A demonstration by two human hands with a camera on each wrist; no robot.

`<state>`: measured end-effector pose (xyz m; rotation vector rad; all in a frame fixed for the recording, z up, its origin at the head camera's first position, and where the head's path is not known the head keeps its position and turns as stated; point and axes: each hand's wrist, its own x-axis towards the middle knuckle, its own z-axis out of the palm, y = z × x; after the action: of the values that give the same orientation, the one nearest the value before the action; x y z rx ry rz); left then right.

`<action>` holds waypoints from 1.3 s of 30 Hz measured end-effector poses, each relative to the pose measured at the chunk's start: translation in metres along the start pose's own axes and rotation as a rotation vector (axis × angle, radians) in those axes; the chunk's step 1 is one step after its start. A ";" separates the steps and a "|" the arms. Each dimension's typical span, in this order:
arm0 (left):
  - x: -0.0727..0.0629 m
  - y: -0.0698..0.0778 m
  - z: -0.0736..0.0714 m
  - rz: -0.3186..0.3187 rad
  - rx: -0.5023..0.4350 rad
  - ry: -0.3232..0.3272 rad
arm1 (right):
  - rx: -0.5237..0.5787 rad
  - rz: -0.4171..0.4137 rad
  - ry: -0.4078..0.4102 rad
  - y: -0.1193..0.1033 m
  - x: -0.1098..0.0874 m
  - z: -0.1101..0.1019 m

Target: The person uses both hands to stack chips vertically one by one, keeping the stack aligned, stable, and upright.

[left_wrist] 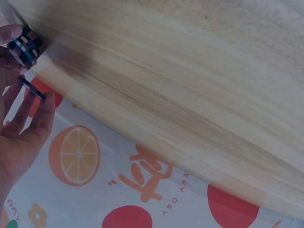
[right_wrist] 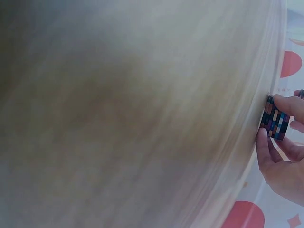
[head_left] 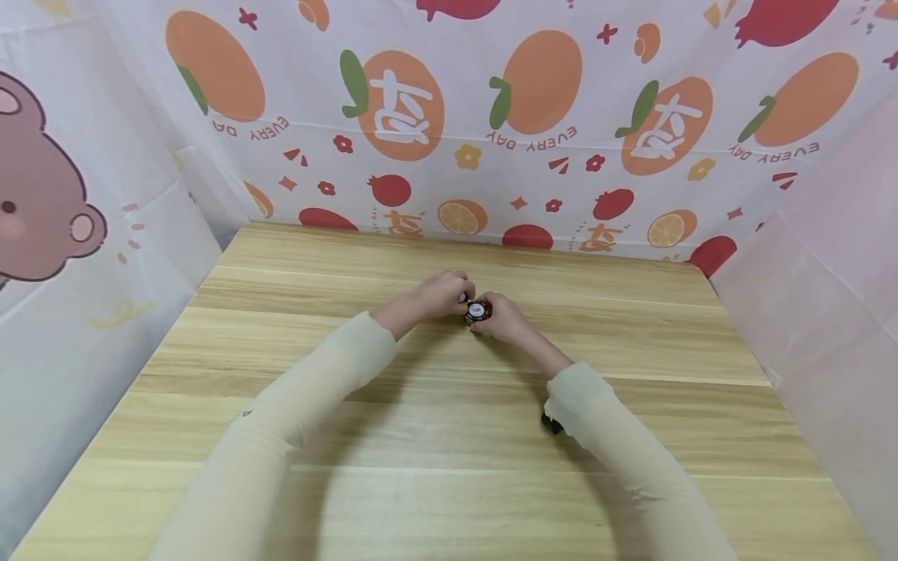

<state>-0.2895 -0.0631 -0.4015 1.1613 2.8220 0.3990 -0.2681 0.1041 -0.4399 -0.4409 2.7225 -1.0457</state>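
Observation:
Near the middle of the table, my right hand (head_left: 505,318) holds a short stack of poker chips (head_left: 477,312) by its sides; the top chip has a white centre reading 100. In the right wrist view the stack (right_wrist: 275,118) shows coloured edge bands between the thumb and fingers. Just left of it, my left hand (head_left: 442,294) pinches a single poker chip (head_left: 463,298). The left wrist view shows this chip (left_wrist: 32,89) edge-on at the fingertips, apart from the stack (left_wrist: 27,47). Fingers hide part of both.
A small black object (head_left: 552,423) lies on the wooden table (head_left: 449,499), partly hidden by the right sleeve (head_left: 610,436). A fruit-print curtain (head_left: 463,93) hangs behind the table's far edge, with pale curtains at both sides.

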 end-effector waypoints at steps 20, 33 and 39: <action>0.005 0.014 0.002 0.022 -0.049 0.017 | -0.030 -0.010 -0.025 0.001 0.002 -0.002; 0.007 0.023 0.005 0.022 -0.028 -0.039 | -0.016 -0.013 -0.036 0.001 -0.001 -0.004; 0.008 0.023 0.008 0.030 -0.016 -0.026 | -0.010 0.002 -0.030 0.002 0.000 -0.004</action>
<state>-0.2782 -0.0399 -0.4032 1.1979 2.7774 0.4051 -0.2694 0.1081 -0.4378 -0.4521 2.7027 -1.0171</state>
